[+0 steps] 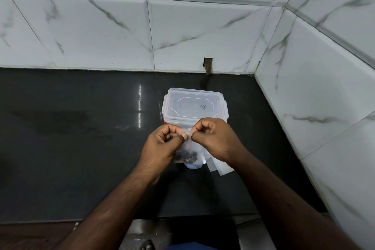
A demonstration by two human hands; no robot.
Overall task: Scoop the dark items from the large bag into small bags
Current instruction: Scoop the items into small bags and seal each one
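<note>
White tiles [203, 32] with grey marble veining are covering the back wall and the right-hand wall [324, 79], the two meeting in a corner at the far right. A dark, polished countertop [71, 138] is running along beneath them, catching a bright streak of reflected light [139, 97]. A small rectangular notch [208, 64] is showing in the tiling at the counter's far edge.

Wide bare stretch of black polished stone counter [71, 128] left; clear lidded plastic box [194, 105] blocks centre-back, white marble-tiled side wall [314, 97] hems right.
</note>
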